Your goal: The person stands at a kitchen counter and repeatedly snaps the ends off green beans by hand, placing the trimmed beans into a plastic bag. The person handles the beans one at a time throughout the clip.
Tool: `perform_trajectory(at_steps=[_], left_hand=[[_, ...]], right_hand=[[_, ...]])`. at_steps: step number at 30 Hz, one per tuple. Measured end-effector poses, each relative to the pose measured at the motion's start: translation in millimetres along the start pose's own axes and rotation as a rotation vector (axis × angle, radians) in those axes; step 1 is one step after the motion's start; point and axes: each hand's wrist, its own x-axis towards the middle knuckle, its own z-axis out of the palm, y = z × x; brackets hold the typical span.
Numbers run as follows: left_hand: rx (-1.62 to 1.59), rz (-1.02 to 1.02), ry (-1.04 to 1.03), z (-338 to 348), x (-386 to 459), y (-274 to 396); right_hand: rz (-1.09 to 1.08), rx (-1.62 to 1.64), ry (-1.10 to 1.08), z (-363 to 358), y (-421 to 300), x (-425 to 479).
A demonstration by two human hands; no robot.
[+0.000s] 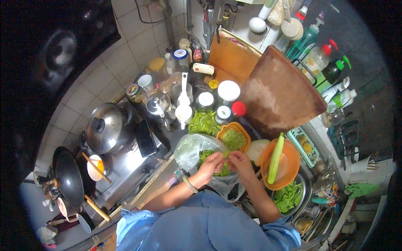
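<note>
My left hand (208,169) and my right hand (241,163) meet in front of me, fingertips pinching a small green vegetable piece (225,153) between them. It looks like part of a green pepper, though its exact shape is too small to tell. Below them a clear plastic bag (187,150) lies spread, with green peppers (205,155) inside, partly hidden by my hands. Just beyond stands a small orange basket (248,142) of pale green bits (233,140). More long green peppers (204,122) are heaped behind the bag.
At right, a long green gourd (276,160) lies across an orange colander (292,157), beside leafy greens (286,199). Lidded jars (228,89) and a large cutting board (279,94) stand at the back. To the left are a lidded pot (105,128), a phone (145,138) and a wok (67,175).
</note>
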Motion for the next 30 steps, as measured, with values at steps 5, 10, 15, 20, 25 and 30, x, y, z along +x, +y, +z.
perform_trajectory(at_steps=[5,10,15,20,25,30], left_hand=[[0.009,-0.061,-0.045,-4,1,1],[-0.151,-0.194,-0.067,-7,0,7],[-0.127,-0.220,-0.109,-14,5,3],[1.694,0.511,0.240,11,-1,11],[1.768,0.529,0.197,8,1,16],[1.308,0.422,0.265,-9,14,12]], right_hand=[[0.033,0.100,-0.072,-7,8,3],[-0.012,0.029,-0.017,-5,15,4],[-0.036,0.096,0.045,3,18,5],[0.007,0.147,0.124,5,25,4],[-0.002,0.172,0.175,19,18,1],[-0.107,0.164,0.146,23,19,3]])
